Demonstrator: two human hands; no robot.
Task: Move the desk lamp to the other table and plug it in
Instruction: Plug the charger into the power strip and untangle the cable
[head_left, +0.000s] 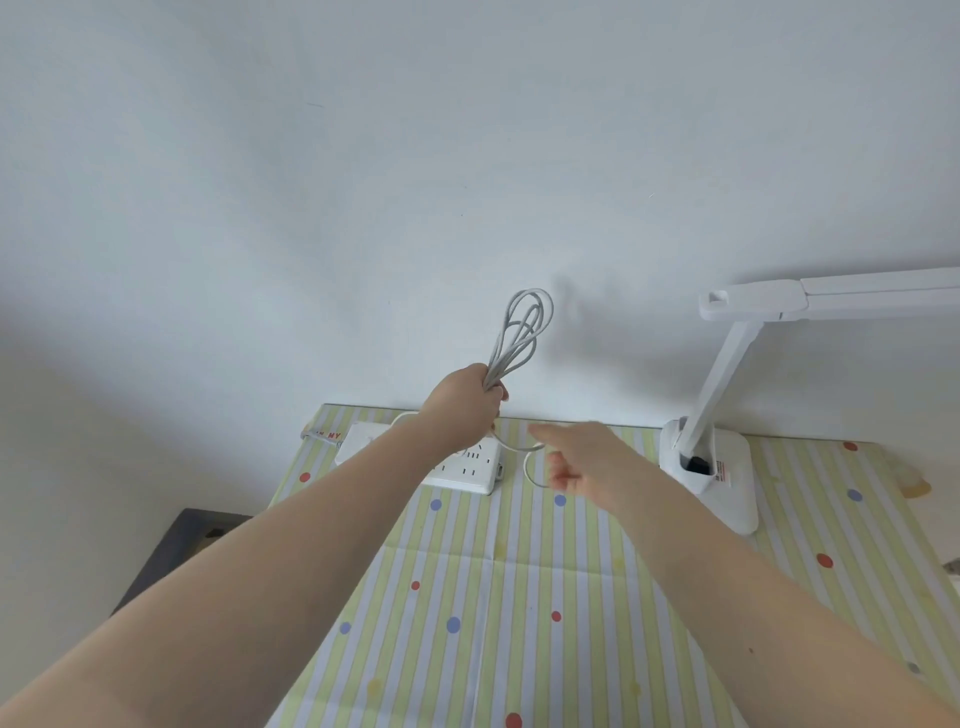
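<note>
The left hand (465, 400) clenches the coiled cord (517, 338) above the power strip (462, 462), keeping slack tidy; the right hand (582, 457), blurred, reaches for its tail, fingers unclear. The lamp (717, 457) stands at three o'clock.

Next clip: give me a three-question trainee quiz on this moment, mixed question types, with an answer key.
1. True or false: the white desk lamp lies flat on the striped, dotted tablecloth.
2. Which of the hands grips the bundle of looped grey cable? A) left hand B) right hand
3. Fill in: the white power strip sits to the ____ of the lamp.

Key: 1 false, it stands upright. 2 A. 3 left.
</note>
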